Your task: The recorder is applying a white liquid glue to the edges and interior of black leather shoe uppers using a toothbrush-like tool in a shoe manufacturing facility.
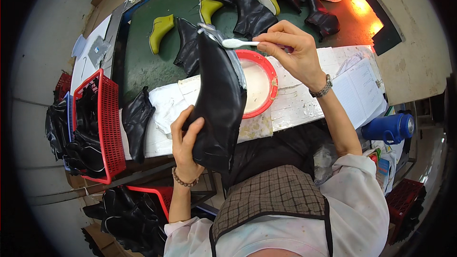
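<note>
My left hand grips a black boot upper near its lower end and holds it raised, its opening upward. Pale lining shows along the boot upper's right edge. My right hand pinches a slim white spoon-shaped tool, whose rounded end is at the top edge of the boot upper; whether they touch I cannot tell. Behind the boot upper stands a red-rimmed bowl with whitish contents, partly hidden by it. Another black boot upper lies on the white worktop at the left, beside a white cloth.
A green table beyond carries several black boot uppers and yellow-green shoe lasts; its far right glows orange. Red baskets of black uppers stand at the left. Papers and a blue flask are at the right.
</note>
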Tool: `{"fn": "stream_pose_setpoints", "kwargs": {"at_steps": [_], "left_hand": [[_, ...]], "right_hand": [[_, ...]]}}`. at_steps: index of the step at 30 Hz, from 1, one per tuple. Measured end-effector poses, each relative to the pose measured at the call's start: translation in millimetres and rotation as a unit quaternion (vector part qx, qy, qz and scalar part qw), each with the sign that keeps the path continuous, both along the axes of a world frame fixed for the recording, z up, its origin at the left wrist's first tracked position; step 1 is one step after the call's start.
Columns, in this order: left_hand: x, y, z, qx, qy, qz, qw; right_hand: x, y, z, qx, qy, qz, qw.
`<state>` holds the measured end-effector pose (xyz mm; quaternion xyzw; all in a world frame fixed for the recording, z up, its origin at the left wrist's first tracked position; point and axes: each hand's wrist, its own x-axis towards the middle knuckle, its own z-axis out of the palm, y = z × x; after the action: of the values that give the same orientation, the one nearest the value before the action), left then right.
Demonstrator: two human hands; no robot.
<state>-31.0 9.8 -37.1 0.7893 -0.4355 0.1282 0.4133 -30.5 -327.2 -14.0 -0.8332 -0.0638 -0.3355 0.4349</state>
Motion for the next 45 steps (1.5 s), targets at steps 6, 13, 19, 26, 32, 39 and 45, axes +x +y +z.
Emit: {"fn": "stream_pose_setpoints", "kwargs": {"at_steps": [6, 13, 19, 26, 32, 39, 45], "left_hand": [[9.1, -17.3, 9.3, -0.052, 0.009, 0.099, 0.994], [25.5, -35.1, 10.4, -0.094, -0.039, 0.133, 0.986], [32.3, -37.8, 6.2, -0.086, -0.062, 0.165, 0.981], [23.0, 32.6, -43.1, -0.245, 0.245, 0.191, 0.918], [16.2, 67.9, -4.7, -0.296, 0.560, 0.086, 0.768], [14.1, 79.7, -2.1, -0.292, 0.686, 0.053, 0.664], [20.8, 105.9, -39.4, -0.372, 0.640, -0.011, 0.672]], "right_hand": [[-26.8, 23.8, -14.6, 0.022, -0.005, 0.071, 0.997], [-51.2, 45.0, -10.1, 0.016, 0.007, 0.114, 0.993], [-62.4, 54.7, 1.2, -0.001, 0.040, 0.159, 0.986], [-39.6, 29.1, -18.7, -0.046, 0.157, 0.066, 0.984], [-25.2, 0.9, -56.8, -0.307, 0.185, -0.047, 0.932], [-20.2, 13.1, -7.4, 0.058, 0.058, 0.121, 0.989], [-20.6, 10.4, -8.4, 0.041, 0.012, 0.166, 0.985]]}}
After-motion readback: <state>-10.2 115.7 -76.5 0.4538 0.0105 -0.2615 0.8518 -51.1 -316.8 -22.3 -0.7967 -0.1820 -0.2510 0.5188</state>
